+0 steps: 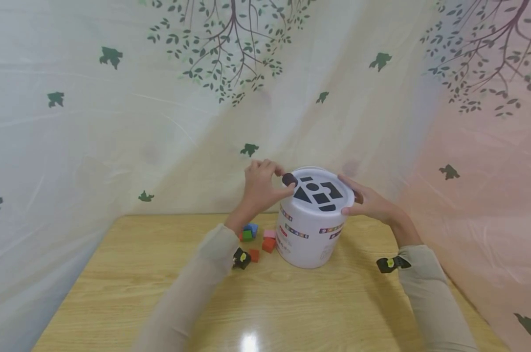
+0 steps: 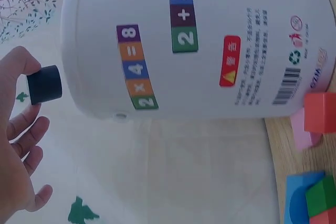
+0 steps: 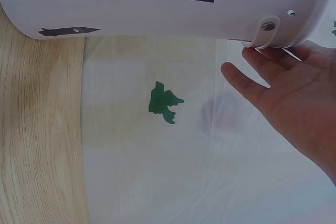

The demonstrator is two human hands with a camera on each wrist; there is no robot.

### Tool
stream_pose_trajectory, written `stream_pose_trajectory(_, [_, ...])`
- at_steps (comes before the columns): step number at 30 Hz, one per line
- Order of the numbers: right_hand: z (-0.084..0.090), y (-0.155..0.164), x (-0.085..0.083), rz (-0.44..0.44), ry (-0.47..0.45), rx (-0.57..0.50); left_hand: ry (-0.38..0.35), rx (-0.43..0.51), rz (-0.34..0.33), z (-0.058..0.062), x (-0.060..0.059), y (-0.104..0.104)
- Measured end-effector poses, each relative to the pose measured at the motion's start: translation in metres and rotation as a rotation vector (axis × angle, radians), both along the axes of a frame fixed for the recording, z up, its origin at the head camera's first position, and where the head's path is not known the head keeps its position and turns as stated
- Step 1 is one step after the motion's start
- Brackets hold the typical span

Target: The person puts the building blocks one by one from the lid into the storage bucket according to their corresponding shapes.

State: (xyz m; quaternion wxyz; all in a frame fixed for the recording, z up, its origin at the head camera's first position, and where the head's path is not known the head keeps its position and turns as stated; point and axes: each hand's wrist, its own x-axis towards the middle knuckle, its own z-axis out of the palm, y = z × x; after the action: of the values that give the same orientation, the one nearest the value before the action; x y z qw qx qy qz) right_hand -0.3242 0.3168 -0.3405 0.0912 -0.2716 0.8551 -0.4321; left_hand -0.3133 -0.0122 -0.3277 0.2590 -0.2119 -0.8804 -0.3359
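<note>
A white shape-sorter bucket [image 1: 311,230] stands on the wooden table [image 1: 160,293], its lid [image 1: 320,190] cut with dark shape holes. My left hand [image 1: 261,188] pinches a small black cylinder block [image 1: 289,180] at the lid's left edge; the left wrist view shows the block [image 2: 44,84] held beside the bucket wall [image 2: 210,40]. My right hand [image 1: 366,200] rests with straight fingers against the bucket's right rim. In the right wrist view those fingers [image 3: 262,72] touch the rim near a handle lug [image 3: 266,29].
Several coloured blocks lie left of the bucket: blue [image 1: 251,228], green [image 1: 247,235], pink [image 1: 269,233] and orange-red [image 1: 254,255]. A leaf-printed plastic sheet [image 1: 116,122] hangs behind and around the table. Bare wood lies toward the near edge.
</note>
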Motion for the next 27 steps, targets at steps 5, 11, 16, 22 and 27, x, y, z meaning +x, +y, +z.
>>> stream_pose_trajectory(5, [0.002,0.000,0.000,-0.001,0.007,0.010,-0.041,-0.026,0.000,0.003,-0.003,0.018])
stream_pose_trajectory(11, [0.003,0.001,0.001,0.017,0.006,0.020,-0.100,-0.044,0.005,0.003,-0.006,0.034])
stream_pose_trajectory(16, [0.001,0.002,0.001,0.024,0.012,0.014,-0.132,-0.035,0.001,0.001,-0.009,0.042])
stream_pose_trajectory(22, [0.000,0.003,0.002,0.008,0.010,0.016,-0.146,-0.032,0.011,-0.002,-0.011,0.048])
stream_pose_trajectory(27, [0.001,0.001,0.003,0.014,0.019,0.016,-0.159,-0.017,0.008,0.001,-0.011,0.050])
